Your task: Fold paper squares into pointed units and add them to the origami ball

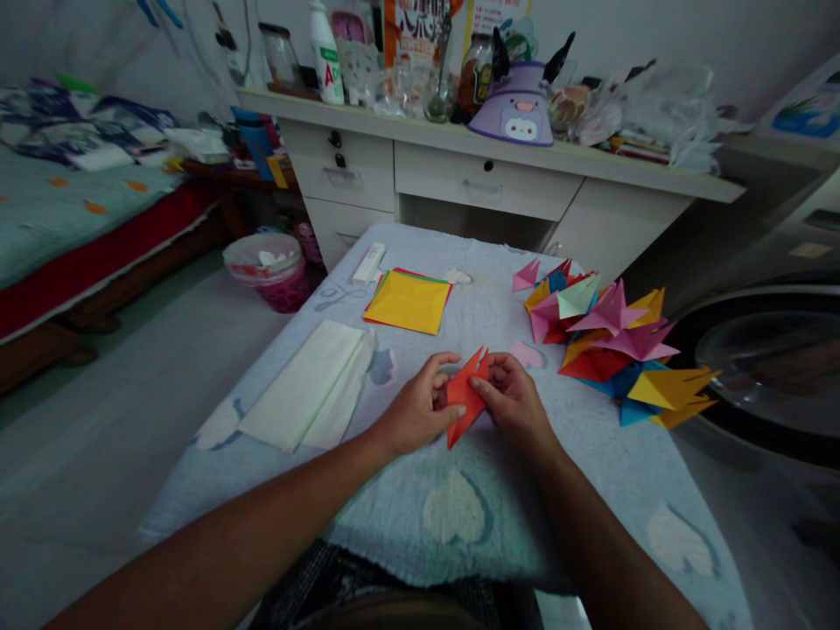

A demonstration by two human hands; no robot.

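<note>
A folded orange-red piece of origami paper (465,401) is held between my two hands, a little above the cloth-covered table (452,516). My left hand (426,398) pinches its left edge, thumb across the front. On its right side my right hand (515,394) grips it, with the thumb pressed on the face and the other fingers behind. Two narrow points stick up at its top, and one point faces down. Beyond my left hand lies a stack of square colored paper (410,300), yellow on top. A pile of folded paper pieces (610,337) in several colors sits at the right.
A folded pale cloth or paper sheet (305,385) lies on the left of the table. Behind the stack is a small white box (369,264). A pink bin (282,284) stands on the floor at left, a white desk (452,166) at the back, a front-loading washing machine (774,350) at right.
</note>
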